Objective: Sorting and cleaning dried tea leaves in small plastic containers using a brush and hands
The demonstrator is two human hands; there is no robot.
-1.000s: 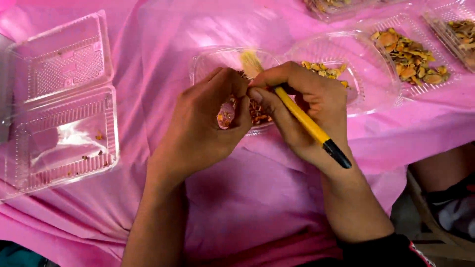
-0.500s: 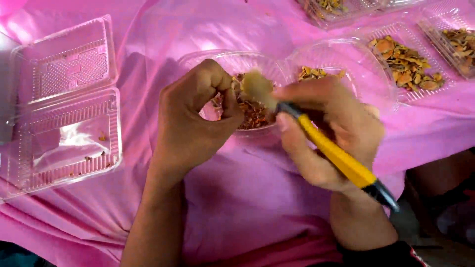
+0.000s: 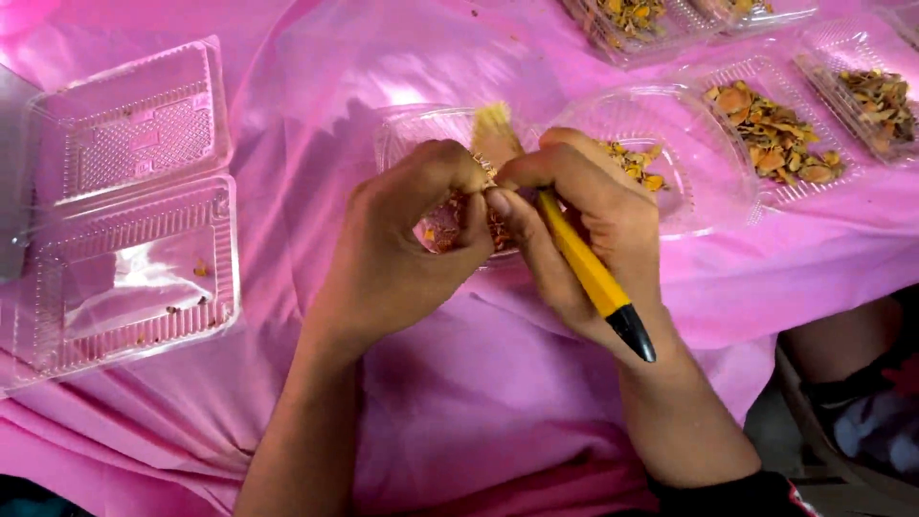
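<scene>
Head view, looking down on a desk (image 3: 287, 67) draped in a pink cloth. Both hands meet over a clear plastic clamshell tray (image 3: 421, 134) that holds orange-brown dried bits. The right hand (image 3: 584, 239) is closed around a yellow-handled brush (image 3: 574, 258) with a black end; the pale bristles stick up above the fingers, and the black end points down toward the wrist. The left hand (image 3: 402, 254) is curled, thumb and fingertips pinched together right against the brush's bristle end; whether it grips a small piece there cannot be told, since the fingers hide it.

Just right of the tray, its open lid (image 3: 632, 129) carries a few more orange bits near the right hand's knuckles. Further right lies another clear tray (image 3: 766, 129) filled with dried orange-brown pieces, and more filled trays (image 3: 632, 19) sit along the top edge. Well apart on the left, an open clamshell box (image 3: 124, 268) lies nearly bare, with only a few crumbs in its lower half.
</scene>
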